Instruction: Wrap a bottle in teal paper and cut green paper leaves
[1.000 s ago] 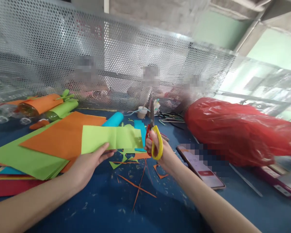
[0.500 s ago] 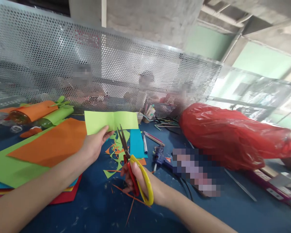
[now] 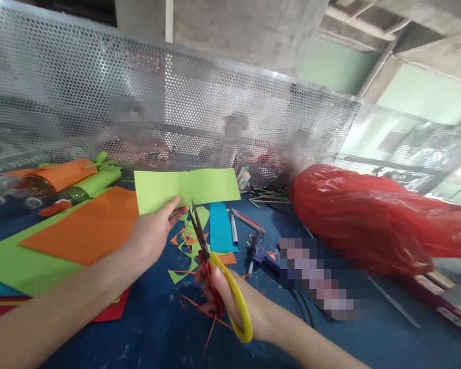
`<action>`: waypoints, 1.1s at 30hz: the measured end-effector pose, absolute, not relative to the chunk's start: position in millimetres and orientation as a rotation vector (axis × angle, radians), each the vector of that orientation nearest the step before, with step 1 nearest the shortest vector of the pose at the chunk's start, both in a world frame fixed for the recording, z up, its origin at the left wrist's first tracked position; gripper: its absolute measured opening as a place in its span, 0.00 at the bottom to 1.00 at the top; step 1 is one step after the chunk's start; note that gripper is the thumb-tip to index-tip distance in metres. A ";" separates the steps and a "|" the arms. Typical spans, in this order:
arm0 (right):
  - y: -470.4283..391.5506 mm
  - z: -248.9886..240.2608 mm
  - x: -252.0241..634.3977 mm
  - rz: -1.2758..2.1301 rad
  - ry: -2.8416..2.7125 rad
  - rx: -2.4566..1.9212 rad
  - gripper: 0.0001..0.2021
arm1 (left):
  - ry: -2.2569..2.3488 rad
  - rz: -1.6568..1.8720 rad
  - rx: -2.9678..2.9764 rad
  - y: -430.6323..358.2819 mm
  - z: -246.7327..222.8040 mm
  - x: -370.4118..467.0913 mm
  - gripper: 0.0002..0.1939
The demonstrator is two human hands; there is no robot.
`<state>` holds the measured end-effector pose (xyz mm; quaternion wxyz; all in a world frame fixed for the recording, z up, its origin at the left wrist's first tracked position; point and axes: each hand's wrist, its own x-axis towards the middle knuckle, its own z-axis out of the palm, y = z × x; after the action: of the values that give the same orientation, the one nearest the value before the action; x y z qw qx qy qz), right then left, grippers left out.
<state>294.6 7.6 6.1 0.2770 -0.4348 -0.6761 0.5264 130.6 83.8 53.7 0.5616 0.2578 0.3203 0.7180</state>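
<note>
My left hand (image 3: 157, 225) pinches the lower edge of a light green paper strip (image 3: 211, 185), which has a faint crease near its middle. In my right hand (image 3: 218, 284) are scissors (image 3: 230, 294) with one yellow and one red handle loop. Their blades stand slightly apart, tips pointing up at the strip's lower edge; whether they touch the paper I cannot tell. Beneath the blades lie green and orange paper scraps (image 3: 192, 248). A blue paper piece (image 3: 221, 228) and a white marker (image 3: 234, 229) lie just to the right of them.
Stacked coloured sheets (image 3: 84, 225) lie at left, with paper-wrapped bottles (image 3: 65, 177) behind. A blue glue gun (image 3: 258, 249) with its cable is right of my scissors. A big red plastic bag (image 3: 361, 215) fills the right. Perforated metal mesh (image 3: 223, 97) closes off the back, people behind it.
The green strip has flattened out and its right end reaches further right. The view has shifted slightly. Both hands keep their grips, with the scissors still near the strip's lower edge.
</note>
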 end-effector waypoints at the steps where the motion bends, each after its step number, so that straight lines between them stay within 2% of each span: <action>1: 7.5 3.1 295.2 1.386 -1.823 -1.152 0.29 | 0.764 1.679 0.607 80.4 53.5 132.6 0.08; 10: 10.7 5.1 300.4 1.207 -1.890 -1.073 0.27 | 0.876 1.628 0.567 53.4 54.2 147.3 0.07; 17: 9.9 4.8 300.8 1.095 -1.923 -1.080 0.28 | 0.895 1.622 0.482 48.1 59.9 150.4 0.10; 33: 9.0 6.7 302.5 1.091 -1.954 -1.059 0.27 | 0.878 1.618 0.462 44.0 62.4 151.8 0.08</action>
<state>302.5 9.0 6.7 0.3266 -0.4041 -0.7460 0.4166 151.8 44.0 62.4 0.5827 0.1977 0.3759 0.6929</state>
